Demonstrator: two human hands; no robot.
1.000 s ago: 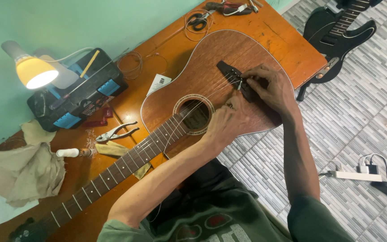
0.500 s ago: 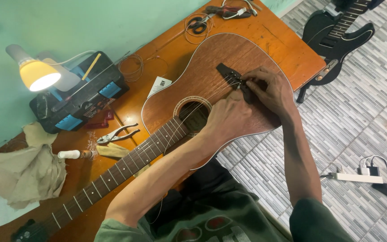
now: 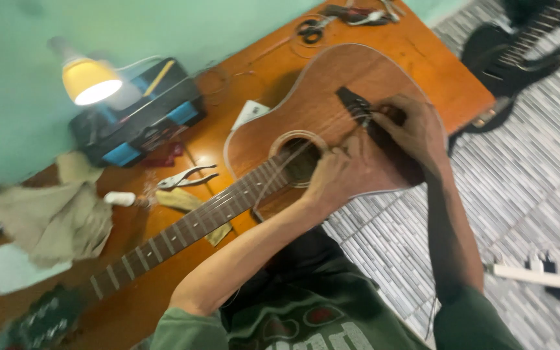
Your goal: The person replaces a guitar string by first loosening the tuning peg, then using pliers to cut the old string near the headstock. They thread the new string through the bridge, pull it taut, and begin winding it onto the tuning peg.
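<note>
Acoustic guitar [image 3: 312,123] laid on wooden table [image 3: 435,71]. Bridge [image 3: 356,104] pinched by right hand [image 3: 413,133]; string [image 3: 306,152] pinched by left hand [image 3: 338,172]. Pliers [image 3: 186,178], lamp [image 3: 89,81], cloth [image 3: 53,217] near neck.

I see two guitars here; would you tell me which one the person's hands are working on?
The brown wooden acoustic guitar lying flat on the orange table; both hands rest on its body near the bridge. The black electric guitar sits untouched on the tiled floor.

Guitar [image 3: 332,110] glossy reddish wood; table [image 3: 435,58] matt wood.

a small white paper packet [image 3: 249,114] lies on the wooden table, touching the acoustic guitar's upper edge. its print is blurred.
</note>
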